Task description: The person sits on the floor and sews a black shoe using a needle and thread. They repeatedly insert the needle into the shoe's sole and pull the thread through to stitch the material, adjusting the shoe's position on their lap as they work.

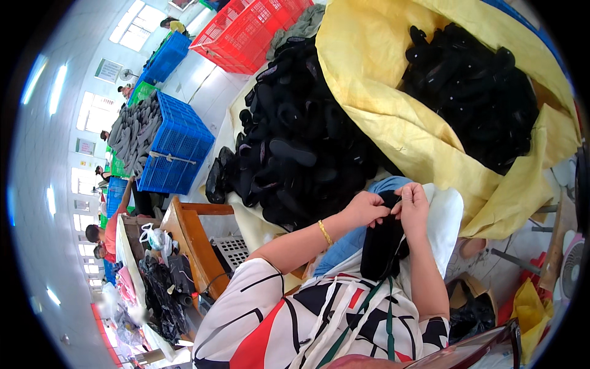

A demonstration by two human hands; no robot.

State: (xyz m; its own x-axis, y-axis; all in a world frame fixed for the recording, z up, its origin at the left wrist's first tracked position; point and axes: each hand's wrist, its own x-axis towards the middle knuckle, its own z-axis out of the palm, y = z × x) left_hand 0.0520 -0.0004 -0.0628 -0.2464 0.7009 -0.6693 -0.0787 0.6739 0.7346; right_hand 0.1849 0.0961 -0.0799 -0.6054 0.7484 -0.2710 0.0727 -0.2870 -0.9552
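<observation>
A black cloth shoe (377,251), sole side toward me, lies lengthwise over my lap. My left hand (364,210), with a gold bracelet at its wrist, pinches the shoe's far end from the left. My right hand (412,208) grips the same end from the right, thumb and forefinger pressed together. The two hands are almost touching. Whether a thread or some other small thing is between the fingertips is too fine to make out. Just beyond my hands spreads a big heap of black shoes (294,154).
A yellow sack (375,92) full of black shoes stands open at the far right. Blue crates (178,144) with grey pieces and a red crate (236,37) stand farther off. At left are a wooden stool (190,237) and a cluttered table; a fan (571,264) is at right.
</observation>
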